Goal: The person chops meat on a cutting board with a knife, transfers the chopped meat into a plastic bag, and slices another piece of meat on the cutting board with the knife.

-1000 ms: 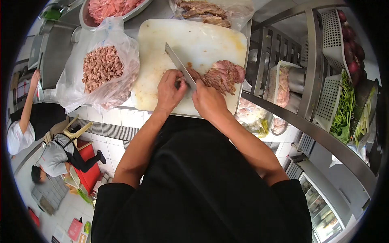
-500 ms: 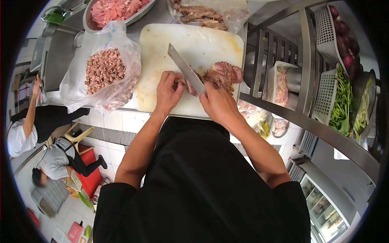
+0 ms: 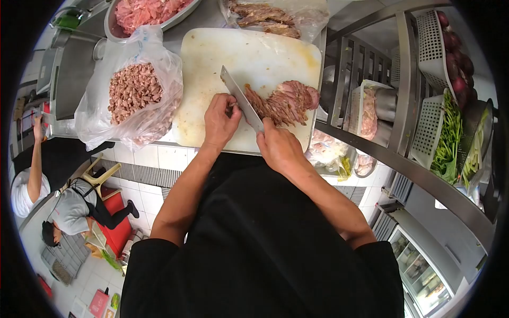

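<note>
My right hand (image 3: 278, 146) is closed around the handle of a broad kitchen knife (image 3: 239, 95). Its blade slants up and left across a white cutting board (image 3: 212, 53). Left of the blade, close to it, my left hand (image 3: 220, 121) has its fingers curled over a small piece of brown meat, mostly hidden by the fingers. Sliced cooked meat (image 3: 291, 100) lies fanned out on the board, right of the blade.
Diced meat (image 3: 135, 90) fills an open plastic bag left of the board. Behind are a metal bowl (image 3: 168, 23) of raw meat and bagged meat strips (image 3: 265, 18). A metal rack (image 3: 405, 79) with baskets stands right. Two people are at the left.
The blade has shifted slightly left and down, nearer my left hand. Meat that showed between hand and blade now lies right of the blade with the other slices.
</note>
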Available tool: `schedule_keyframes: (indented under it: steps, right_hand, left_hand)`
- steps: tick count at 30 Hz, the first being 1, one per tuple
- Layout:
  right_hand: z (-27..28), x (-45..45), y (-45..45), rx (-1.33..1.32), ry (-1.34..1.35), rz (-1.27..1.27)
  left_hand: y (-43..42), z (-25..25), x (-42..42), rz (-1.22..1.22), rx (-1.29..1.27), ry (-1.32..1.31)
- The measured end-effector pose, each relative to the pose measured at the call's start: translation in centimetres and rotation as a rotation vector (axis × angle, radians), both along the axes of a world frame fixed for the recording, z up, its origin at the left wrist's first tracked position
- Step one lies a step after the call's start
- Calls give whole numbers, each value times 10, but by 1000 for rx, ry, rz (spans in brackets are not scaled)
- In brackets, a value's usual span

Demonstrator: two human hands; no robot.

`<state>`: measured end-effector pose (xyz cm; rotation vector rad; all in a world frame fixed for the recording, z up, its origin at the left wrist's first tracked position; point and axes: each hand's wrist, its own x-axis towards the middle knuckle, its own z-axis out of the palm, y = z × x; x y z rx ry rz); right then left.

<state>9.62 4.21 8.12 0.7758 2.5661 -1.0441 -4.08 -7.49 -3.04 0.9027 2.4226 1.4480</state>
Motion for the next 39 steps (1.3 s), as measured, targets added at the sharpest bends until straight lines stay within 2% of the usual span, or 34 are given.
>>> schedule_keyframes:
  steps: [5,11,14,17,19,20,22,23,24,27,29,31,32,33,34,35,36,37,38,39]
  right_hand:
    - [-36,-25,-7,-24,41,7]
    - [-51,-62,-10,123,119,-17]
    - [-61,-69,-1,131,279,1]
    - [-32,-68,20,-2,153,-35]
    - [3,-53,29,-143,66,-157]
    - [-5,-42,35,-128,138,-206]
    - [-7,-23,47,-281,231,-301]
    - [6,-12,46,-200,276,-355]
    - [-15,2,57,-249,359,-350]
    - [-16,30,72,-379,192,-487]
    - [-19,44,78,-368,181,-482]
    - [-16,47,78,-407,150,-505]
    - [-16,45,78,-412,126,-505]
    - [-15,43,78,-417,103,-509]
    - [-13,40,75,-420,100,-504]
    - [-8,38,72,-429,108,-478]
    - [-4,36,71,-436,122,-453]
    - [0,36,71,-434,131,-460]
    - [4,36,71,-403,143,-444]
    - [7,41,70,-370,151,-433]
  left_hand:
    - [-3,-1,0,23,-1,-14]
    - [-10,10,0,-19,-24,17]
    - [-18,20,0,52,-64,-52]
    - [-31,16,-9,-52,-173,119]
    - [-34,18,-11,-4,-152,-21]
    - [-37,20,-10,17,-141,-15]
    - [-54,27,-9,150,-106,-355]
    - [-68,26,-8,194,-102,-342]
    - [-81,23,-4,158,-14,-463]
    - [-121,42,12,107,168,-785]
    - [-148,44,21,103,105,-935]
    - [-175,15,26,76,51,-1073]
    - [-188,-20,29,93,58,-1071]
    - [-201,-62,32,335,-47,-838]
    - [-210,-84,33,561,-154,-597]
    - [-213,-71,31,747,-200,-553]
    - [-229,-112,36,780,-248,-383]
    - [-228,-106,35,805,-289,-210]
    - [-230,-96,46,781,-325,-325]
    - [-229,-73,52,762,-322,-323]
